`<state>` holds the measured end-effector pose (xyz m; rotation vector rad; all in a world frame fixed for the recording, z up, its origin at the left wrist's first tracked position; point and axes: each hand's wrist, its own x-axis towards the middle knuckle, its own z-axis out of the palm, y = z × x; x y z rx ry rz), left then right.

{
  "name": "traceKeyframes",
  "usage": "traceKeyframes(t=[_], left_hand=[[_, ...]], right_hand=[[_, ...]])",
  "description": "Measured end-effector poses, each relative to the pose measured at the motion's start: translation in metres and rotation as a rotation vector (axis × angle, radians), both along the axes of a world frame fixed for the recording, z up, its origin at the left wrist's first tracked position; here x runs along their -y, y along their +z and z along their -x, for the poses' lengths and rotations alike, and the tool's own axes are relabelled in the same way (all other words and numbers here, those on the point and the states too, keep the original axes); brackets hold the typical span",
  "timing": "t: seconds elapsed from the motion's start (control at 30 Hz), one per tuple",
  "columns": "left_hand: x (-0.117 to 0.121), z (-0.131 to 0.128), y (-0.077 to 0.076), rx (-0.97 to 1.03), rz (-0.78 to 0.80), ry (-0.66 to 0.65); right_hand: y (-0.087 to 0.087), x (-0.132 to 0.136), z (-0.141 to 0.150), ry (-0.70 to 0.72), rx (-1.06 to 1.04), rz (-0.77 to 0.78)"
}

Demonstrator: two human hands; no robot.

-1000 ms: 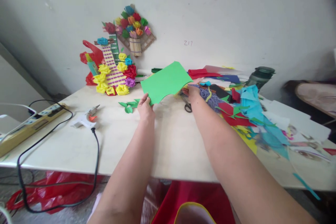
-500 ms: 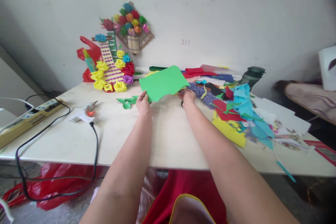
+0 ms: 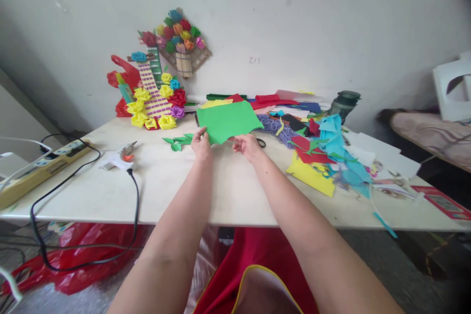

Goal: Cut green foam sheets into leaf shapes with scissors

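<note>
A sheet of green paper (image 3: 228, 120) with a curved cut in its lower edge is tilted up above the table. My left hand (image 3: 201, 143) is closed on its lower left corner, thumb in front. Against the lower right edge, my right hand (image 3: 246, 146) has its fingers curled in a pinch; part of the grip is hidden. A black loop like a scissors handle (image 3: 261, 143) shows just right of that hand. Several cut green paper leaves (image 3: 178, 142) lie beside my left hand.
On the left are a glue gun (image 3: 117, 158) with a black cord and a power strip (image 3: 46, 170). Paper-flower crafts (image 3: 156, 88) stand at the back. To the right lie purple yarn (image 3: 277, 130), coloured paper scraps (image 3: 312, 176) and a dark bottle (image 3: 344, 104).
My right hand has moved left along the paper's lower edge, away from the black loop. The sheet has dropped slightly and sits more level. My left hand keeps its hold.
</note>
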<state>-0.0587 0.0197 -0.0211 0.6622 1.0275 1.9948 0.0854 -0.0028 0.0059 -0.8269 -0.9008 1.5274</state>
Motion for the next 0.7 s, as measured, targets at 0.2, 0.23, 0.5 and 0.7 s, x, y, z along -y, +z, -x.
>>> traceKeyframes(t=[0.2, 0.23, 0.5, 0.7], left_hand=[[0.007, -0.012, 0.007, -0.066, -0.113, -0.032], [0.01, -0.014, 0.009, -0.034, -0.129, -0.078], [0.014, -0.016, 0.009, 0.064, -0.037, -0.457], [0.012, -0.017, 0.007, 0.081, -0.008, -0.507]], right_hand=[[-0.002, -0.001, 0.006, -0.233, -0.084, 0.108], [-0.003, -0.002, 0.005, -0.251, -0.09, 0.12], [-0.007, -0.002, -0.004, -0.151, -0.13, 0.073], [-0.007, -0.005, -0.005, -0.211, -0.128, 0.16]])
